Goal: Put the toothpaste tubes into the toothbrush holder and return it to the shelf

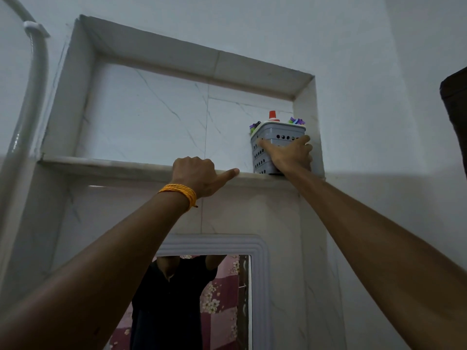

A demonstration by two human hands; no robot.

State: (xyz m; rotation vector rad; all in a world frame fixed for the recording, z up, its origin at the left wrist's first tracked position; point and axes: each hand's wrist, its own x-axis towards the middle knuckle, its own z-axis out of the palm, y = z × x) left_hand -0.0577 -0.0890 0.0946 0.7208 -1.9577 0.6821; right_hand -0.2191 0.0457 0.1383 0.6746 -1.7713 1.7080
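Grey perforated plastic forms the toothbrush holder (275, 144), standing at the right end of a recessed marble shelf (141, 165), close to the niche's side wall. A red-capped toothpaste tube (272, 116) and colourful brush heads poke from its top. The right hand (290, 155) wraps around the holder's front, grasping it. The left hand (199, 178) grips the shelf edge, fingers curled, thumb extended along it. Judged as the final placing step: next, let go without tipping it.

Our right hand (290, 155) covers much of the toothbrush holder (262, 152); we see only a red cap (272, 114), and the mirror (202, 299) runs off the bottom edge.
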